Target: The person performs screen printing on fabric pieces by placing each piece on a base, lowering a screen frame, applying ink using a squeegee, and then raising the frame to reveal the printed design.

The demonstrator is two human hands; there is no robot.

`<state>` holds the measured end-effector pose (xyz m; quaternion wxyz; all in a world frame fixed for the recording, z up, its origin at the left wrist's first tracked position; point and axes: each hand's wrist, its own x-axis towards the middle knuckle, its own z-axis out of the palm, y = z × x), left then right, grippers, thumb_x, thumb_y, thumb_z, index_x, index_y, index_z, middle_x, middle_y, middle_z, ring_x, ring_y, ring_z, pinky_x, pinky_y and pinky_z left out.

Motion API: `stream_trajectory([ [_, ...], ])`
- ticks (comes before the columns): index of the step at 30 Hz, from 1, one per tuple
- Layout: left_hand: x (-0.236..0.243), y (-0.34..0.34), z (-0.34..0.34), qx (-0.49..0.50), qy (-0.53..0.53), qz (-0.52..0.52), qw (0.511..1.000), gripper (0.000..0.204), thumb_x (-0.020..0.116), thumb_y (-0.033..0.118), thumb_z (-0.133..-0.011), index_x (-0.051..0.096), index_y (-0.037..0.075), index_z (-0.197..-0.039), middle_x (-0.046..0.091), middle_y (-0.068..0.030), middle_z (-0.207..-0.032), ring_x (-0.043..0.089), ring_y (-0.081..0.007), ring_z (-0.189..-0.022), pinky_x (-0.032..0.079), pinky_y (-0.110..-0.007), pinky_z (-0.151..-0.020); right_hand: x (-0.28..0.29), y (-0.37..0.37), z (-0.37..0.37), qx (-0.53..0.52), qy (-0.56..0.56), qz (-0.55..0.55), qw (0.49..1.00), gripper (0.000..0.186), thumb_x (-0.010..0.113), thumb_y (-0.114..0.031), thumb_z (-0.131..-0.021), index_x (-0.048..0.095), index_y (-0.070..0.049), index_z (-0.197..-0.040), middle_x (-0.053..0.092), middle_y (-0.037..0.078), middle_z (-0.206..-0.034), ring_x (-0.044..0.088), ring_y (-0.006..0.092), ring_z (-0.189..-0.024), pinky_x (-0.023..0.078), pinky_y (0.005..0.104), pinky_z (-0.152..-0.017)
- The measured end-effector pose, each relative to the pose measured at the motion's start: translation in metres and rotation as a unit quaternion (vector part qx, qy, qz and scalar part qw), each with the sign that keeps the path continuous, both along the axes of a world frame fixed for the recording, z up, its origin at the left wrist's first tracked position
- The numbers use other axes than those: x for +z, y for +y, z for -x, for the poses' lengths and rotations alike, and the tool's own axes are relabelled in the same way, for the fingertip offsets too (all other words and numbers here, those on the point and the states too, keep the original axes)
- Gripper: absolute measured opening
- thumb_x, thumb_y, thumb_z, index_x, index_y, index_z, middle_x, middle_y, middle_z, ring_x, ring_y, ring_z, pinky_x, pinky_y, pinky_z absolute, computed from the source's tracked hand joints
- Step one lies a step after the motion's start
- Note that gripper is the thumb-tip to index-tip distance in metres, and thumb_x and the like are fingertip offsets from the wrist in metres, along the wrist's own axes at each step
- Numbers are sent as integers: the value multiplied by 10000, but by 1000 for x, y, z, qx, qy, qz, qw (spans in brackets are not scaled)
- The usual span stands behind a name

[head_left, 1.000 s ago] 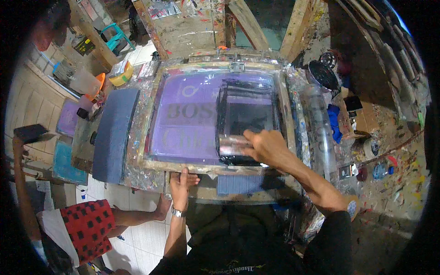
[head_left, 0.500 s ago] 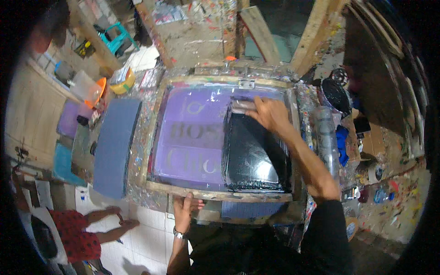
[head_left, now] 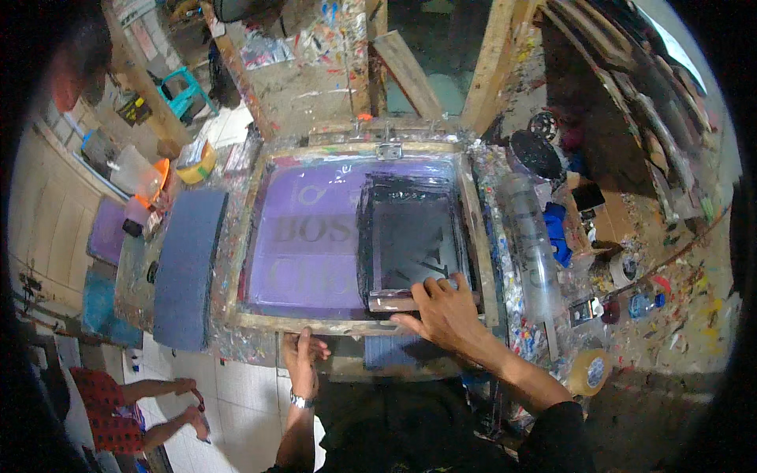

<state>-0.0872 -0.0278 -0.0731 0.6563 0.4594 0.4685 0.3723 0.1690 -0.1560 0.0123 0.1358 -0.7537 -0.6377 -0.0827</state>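
At near edge of frame (head_left: 260, 322), right hand (head_left: 449, 314) is gripping squeegee (head_left: 393, 304), likely spreading ink (head_left: 410, 244), next needing even pressure; left hand (head_left: 301, 364) unclenched.

The wooden frame (head_left: 347, 327) looks rough, and its purple sheet (head_left: 307, 264) looks smooth. The black ink (head_left: 418, 232) looks wet and shiny. The watch (head_left: 300, 401) is shiny metal.
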Motion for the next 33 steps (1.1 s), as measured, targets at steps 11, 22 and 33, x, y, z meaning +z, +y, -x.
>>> stream_trajectory([
  [11, 63, 113, -153, -61, 157, -610, 774, 520, 678, 285, -883, 463, -5, -1257, 574, -209, -1208, 629, -362, -954, 498, -445, -855, 200, 78, -64, -101, -127, -200, 966, 594, 599, -631, -835, 631, -43, -760, 649, 156, -733, 646, 326, -708, 475, 459, -688],
  [22, 2, 140, -226, -285, 320, -579, 693, 372, 558, 290, -963, 614, 149, -1303, 336, -186, -1518, 374, -383, -1368, 373, -496, -1060, 275, 127, -114, -113, -15, -93, 989, 713, 545, -671, -814, 738, 13, -876, 696, 267, -888, 691, 414, -881, 542, 470, -806],
  [33, 65, 211, 138, 378, 421, -431, 702, 572, 588, 289, -970, 440, -90, -1372, 512, -284, -1362, 524, -382, -1216, 391, -461, -1048, 283, 137, -124, -104, -45, -135, 984, 739, 538, -700, -811, 738, 9, -871, 695, 268, -885, 689, 427, -874, 541, 484, -802],
])
